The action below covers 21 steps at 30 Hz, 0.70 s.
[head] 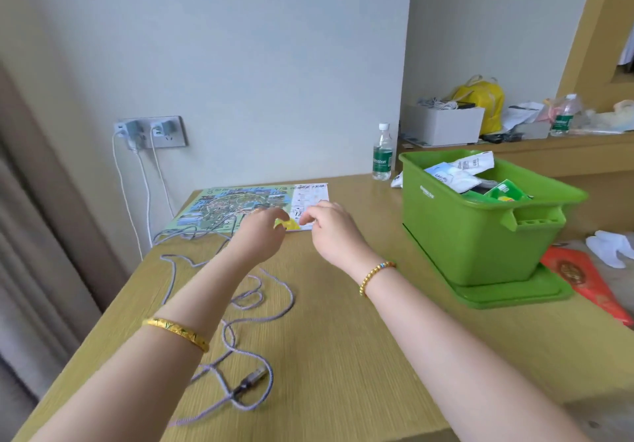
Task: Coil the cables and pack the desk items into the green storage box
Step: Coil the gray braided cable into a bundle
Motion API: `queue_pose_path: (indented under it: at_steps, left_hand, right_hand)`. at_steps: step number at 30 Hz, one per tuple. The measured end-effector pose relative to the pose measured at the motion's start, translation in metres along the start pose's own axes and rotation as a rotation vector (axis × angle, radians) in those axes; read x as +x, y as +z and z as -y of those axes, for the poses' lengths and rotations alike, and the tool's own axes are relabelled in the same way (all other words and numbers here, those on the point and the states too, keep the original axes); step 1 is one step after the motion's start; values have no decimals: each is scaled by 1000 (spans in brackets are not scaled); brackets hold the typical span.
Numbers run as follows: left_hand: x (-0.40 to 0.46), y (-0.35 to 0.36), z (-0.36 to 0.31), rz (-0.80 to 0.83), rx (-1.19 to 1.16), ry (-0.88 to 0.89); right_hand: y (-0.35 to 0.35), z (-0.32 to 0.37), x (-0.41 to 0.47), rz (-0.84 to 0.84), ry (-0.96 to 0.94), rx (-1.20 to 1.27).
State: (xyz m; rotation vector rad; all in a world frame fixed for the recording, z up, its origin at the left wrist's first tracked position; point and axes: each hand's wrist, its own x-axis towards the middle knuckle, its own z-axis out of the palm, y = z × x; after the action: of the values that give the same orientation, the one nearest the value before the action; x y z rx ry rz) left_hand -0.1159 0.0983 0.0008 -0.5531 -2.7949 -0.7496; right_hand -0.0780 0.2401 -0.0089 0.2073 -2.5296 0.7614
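Both arms reach out over the wooden desk (343,356) toward the map (240,206) lying flat at the far side. The left hand (264,232) has its fingers curled on a small yellow scrap (287,225) at the map's near edge. The right hand (331,225) is just beside it, fingers bent down to the same scrap; whether it pinches it, I cannot tell. A loose purple cable (240,321) sprawls uncoiled near left, its plug (252,378) lying on the desk. The green box (480,222) stands to the right on its lid (507,292), already holding packets, with a water bottle (382,153) beyond it
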Motion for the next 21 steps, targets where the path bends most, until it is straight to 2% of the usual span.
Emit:
queue_pose_path:
  at_steps: [4, 8, 11, 16, 19, 21]
  left_hand:
    - [-36, 3, 53, 116, 117, -176]
    - [-60, 19, 79, 234, 152, -240]
    - [-65, 31, 88, 189, 111, -225]
    - [-52, 43, 80, 37, -49, -192]
    - [-46, 49, 71, -55, -105, -170]
    - [-43, 49, 70, -120, -260, -194]
  right_hand:
    - [59, 11, -25, 251, 62, 48]
    - [95, 8, -43, 420, 77, -3]
    - [105, 1, -47, 412, 42, -135]
    - [101, -15, -42, 336, 73, -101]
    - [95, -22, -36, 293, 137, 56]
    - [88, -24, -32, 256, 241, 229]
